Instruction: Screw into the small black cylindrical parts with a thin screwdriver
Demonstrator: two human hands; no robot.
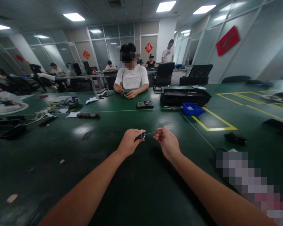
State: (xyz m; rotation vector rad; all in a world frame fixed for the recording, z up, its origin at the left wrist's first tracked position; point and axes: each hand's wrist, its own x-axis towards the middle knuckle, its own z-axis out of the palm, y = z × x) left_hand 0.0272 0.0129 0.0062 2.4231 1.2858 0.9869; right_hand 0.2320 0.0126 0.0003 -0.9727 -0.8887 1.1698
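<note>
My left hand (128, 143) is closed around a small dark cylinder (141, 136), its pale round end facing my right hand. From that end a thin metal rod (151, 133) runs across the gap between my hands. The fingers of my right hand (168, 144) pinch the rod's far end. Whether the rod sits inside the cylinder or only touches it, I cannot tell. Both hands are held above the dark green table (122, 201). Most of the cylinder is hidden by my left hand.
A dark screwdriver-like tool (88, 115) lies to the left, near a white cable (41, 116). Ahead are a hard drive (145, 104), a blue bin (193, 109) and a long black case (185, 96). Across the table a person (133, 78) handles a small dark item.
</note>
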